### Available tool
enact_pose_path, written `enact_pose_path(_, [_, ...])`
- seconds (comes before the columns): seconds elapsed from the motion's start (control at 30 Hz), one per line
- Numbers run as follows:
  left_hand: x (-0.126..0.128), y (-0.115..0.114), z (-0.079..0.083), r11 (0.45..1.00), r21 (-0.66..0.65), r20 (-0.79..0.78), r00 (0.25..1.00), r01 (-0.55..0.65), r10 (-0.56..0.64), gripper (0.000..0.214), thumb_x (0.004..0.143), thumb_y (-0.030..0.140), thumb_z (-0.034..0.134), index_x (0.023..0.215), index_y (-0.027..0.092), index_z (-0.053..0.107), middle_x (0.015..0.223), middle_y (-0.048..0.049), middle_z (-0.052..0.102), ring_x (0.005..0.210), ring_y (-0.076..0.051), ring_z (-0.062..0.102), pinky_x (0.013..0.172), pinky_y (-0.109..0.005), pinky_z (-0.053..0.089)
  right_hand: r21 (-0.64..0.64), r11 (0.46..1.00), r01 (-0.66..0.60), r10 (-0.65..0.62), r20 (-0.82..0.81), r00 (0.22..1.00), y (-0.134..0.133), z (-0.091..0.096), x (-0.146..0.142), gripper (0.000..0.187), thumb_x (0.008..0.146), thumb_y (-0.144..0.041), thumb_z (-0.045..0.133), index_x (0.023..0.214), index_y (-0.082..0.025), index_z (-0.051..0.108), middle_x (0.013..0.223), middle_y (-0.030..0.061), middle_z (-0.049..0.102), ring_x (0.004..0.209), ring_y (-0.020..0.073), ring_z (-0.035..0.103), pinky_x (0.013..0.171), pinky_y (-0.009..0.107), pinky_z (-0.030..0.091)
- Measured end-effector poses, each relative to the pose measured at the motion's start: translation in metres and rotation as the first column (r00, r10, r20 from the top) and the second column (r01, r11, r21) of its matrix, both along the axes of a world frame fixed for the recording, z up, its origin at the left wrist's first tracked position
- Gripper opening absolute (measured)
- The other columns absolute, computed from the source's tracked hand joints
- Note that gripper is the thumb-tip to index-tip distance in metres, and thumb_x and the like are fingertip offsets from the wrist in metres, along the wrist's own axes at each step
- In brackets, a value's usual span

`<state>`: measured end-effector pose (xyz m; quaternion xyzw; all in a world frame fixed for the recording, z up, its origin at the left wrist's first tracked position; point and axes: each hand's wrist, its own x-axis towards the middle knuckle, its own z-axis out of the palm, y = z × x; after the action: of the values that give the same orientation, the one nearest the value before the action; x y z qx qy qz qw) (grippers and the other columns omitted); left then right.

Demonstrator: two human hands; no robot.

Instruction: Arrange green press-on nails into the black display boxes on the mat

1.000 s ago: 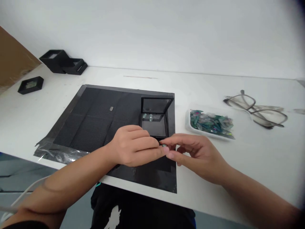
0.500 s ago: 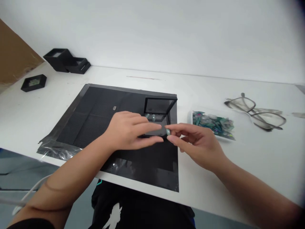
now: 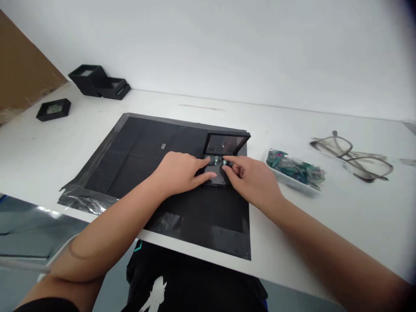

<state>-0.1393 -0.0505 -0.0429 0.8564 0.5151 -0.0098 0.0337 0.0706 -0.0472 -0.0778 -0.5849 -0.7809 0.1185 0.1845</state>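
A shallow black box (image 3: 216,176) lies on the black mat, its framed clear lid (image 3: 224,144) tilted up at the back. Two small glossy green pieces, one of them a green piece (image 3: 216,160), lie along the box's back edge. My right hand (image 3: 258,180) pinches another small green piece (image 3: 225,163) between thumb and forefinger, over the back right of the box. My left hand (image 3: 177,173) rests at the box's left side, forefinger and thumb spread apart, the forefinger tip beside the leftmost piece. Its other fingers are curled partly out of sight.
A clear plastic tray (image 3: 294,171) of green and teal pieces stands right of the black mat (image 3: 130,147). Eyeglasses (image 3: 351,156) lie beyond it. A small grey piece (image 3: 163,146) is on the mat. Black boxes (image 3: 94,80) and a black frame (image 3: 53,109) sit far left.
My right hand has brought its green piece left and back, from the box's front right corner to its back row. My left hand has drawn slightly left of the box's middle. The view has shifted.
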Motion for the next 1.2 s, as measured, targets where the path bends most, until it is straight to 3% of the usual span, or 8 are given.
enact_pose_path(0.27, [0.004,-0.005,0.003,1.000,-0.022,-0.033,0.999,-0.014,0.013,0.060,0.097,0.065,0.040,0.138,0.024,0.057,0.084,-0.0039,0.077,0.076,-0.024,0.073,0.052,-0.028,0.031,-0.002,1.000,-0.030,0.030,-0.066,0.997,-0.006,-0.003,0.006,0.041,0.093,-0.037,0.054,0.126,-0.018,0.071,0.070,0.0026,0.063,0.063,0.0184,0.058,0.058,0.031,0.042])
enact_pose_path(0.53, [0.004,-0.006,0.002,1.000,-0.009,-0.060,0.998,-0.017,0.016,0.057,0.098,0.064,0.040,0.128,0.022,0.064,0.081,-0.0035,0.076,0.074,-0.026,0.073,0.050,-0.028,0.025,0.065,0.996,-0.063,0.051,0.171,0.984,-0.022,-0.001,0.010,0.044,0.101,-0.038,0.043,0.132,-0.019,0.068,0.081,0.0062,0.072,0.059,0.0171,0.060,0.047,0.029,0.029])
enact_pose_path(0.7, [0.004,-0.009,0.002,1.000,0.006,-0.046,0.999,-0.002,0.003,0.062,0.098,0.064,0.041,0.138,0.019,0.057,0.077,-0.0032,0.076,0.071,-0.025,0.073,0.049,-0.029,0.021,0.135,0.984,-0.117,0.081,0.246,0.966,-0.026,-0.002,0.010,0.045,0.101,-0.038,0.044,0.138,-0.021,0.064,0.076,0.0043,0.071,0.065,0.0193,0.064,0.046,0.030,0.025])
enact_pose_path(0.9, [0.005,-0.010,0.001,0.999,-0.030,-0.034,0.999,0.009,-0.010,0.064,0.098,0.063,0.041,0.144,0.018,0.051,0.080,-0.0036,0.076,0.069,-0.023,0.072,0.049,-0.028,0.022,0.091,0.988,-0.122,0.091,0.288,0.953,-0.025,-0.002,0.011,0.043,0.102,-0.039,0.044,0.136,-0.026,0.066,0.075,0.0035,0.073,0.065,0.0183,0.066,0.047,0.029,0.023])
enact_pose_path(1.2, [0.009,-0.014,0.001,0.999,-0.033,-0.094,0.995,0.013,-0.016,0.068,0.099,0.062,0.040,0.147,0.015,0.047,0.085,-0.0057,0.075,0.079,-0.026,0.073,0.050,-0.030,0.022,0.014,0.997,-0.076,0.065,0.380,0.923,-0.025,0.004,0.003,0.048,0.104,-0.043,0.039,0.146,-0.027,0.055,0.078,0.0036,0.073,0.072,0.0206,0.069,0.048,0.027,0.022])
